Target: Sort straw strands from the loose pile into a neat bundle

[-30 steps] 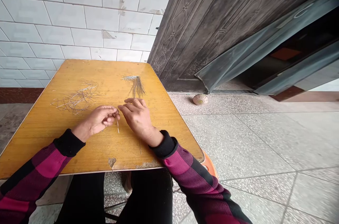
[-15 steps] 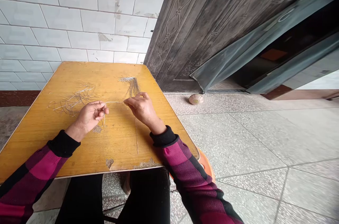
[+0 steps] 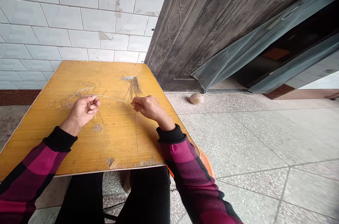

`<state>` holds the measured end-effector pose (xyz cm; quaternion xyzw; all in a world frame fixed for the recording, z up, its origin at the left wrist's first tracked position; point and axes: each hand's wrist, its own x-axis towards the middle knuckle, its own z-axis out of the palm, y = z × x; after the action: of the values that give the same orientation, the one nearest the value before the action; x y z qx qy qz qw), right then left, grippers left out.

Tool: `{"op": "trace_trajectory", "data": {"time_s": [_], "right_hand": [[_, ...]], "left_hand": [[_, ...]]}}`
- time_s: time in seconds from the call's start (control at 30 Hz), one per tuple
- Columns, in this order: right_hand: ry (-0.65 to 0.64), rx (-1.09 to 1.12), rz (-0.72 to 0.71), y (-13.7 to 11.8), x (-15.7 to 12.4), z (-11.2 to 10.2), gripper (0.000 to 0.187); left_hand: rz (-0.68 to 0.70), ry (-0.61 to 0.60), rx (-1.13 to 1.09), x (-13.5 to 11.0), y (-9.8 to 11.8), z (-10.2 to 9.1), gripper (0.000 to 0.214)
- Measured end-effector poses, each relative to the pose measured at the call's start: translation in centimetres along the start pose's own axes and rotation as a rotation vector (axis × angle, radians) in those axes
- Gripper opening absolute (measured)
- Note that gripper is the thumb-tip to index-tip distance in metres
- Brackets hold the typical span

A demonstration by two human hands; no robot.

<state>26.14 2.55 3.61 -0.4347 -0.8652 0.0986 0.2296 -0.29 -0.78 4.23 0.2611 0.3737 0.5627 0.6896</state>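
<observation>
A thin pale wire (image 3: 112, 98) runs between my two hands above the table. My left hand (image 3: 84, 109) pinches its left end, and short lengths hang below those fingers. At the other end my right hand (image 3: 148, 106) is closed on the wire with thumb and forefinger. Behind my left hand spreads a loose tangle of thin dark and silvery wires (image 3: 62, 104). Beyond my right hand lies a neater bundle of wires (image 3: 134, 84), bent at a corner. One thin strand (image 3: 137, 132) lies on the table below my right hand.
The yellow wooden table (image 3: 127, 157) has chipped patches near its front edge. A white tiled wall (image 3: 76, 19) stands behind it. To the right are a dark carved door (image 3: 185, 33), a ball (image 3: 196, 98) on the floor, and an orange stool (image 3: 206, 162) partly under the table.
My hands have moved apart, left hand leftward and right hand rightward. A longer stretch of the wire now shows between them.
</observation>
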Motion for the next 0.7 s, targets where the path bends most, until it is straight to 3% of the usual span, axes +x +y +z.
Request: {"op": "trace_trajectory", "data": {"time_s": [0.2, 0.33, 0.43, 0.5, 0.6, 0.7], "right_hand": [[-0.265, 0.306, 0.038, -0.5, -0.7, -1.7, 0.014], [-0.466, 0.563, 0.107, 0.5, -1.4, -2.3, 0.012], [-0.545, 0.673, 0.150, 1.5, -1.7, -2.6, 0.013], [-0.496, 0.778, 0.159, 1.9, -1.6, -2.6, 0.017], [-0.245, 0.926, 0.182, 1.3, -1.0, -1.7, 0.025], [-0.122, 1.028, 0.246, -0.6, -0.5, 0.1, 0.030]], "left_hand": [[-0.029, -0.031, 0.000, 0.2, 0.0, -0.2, 0.021], [-0.019, -0.050, -0.008, 0.4, 0.9, -0.9, 0.024], [-0.044, -0.079, -0.003, 0.9, 2.0, -1.8, 0.024], [-0.141, -0.142, 0.065, 1.1, 2.3, -2.3, 0.023], [-0.290, -0.251, 0.206, 1.3, 1.8, -2.2, 0.021], [-0.305, -0.339, 0.326, 1.0, 0.5, -1.4, 0.016]]}}
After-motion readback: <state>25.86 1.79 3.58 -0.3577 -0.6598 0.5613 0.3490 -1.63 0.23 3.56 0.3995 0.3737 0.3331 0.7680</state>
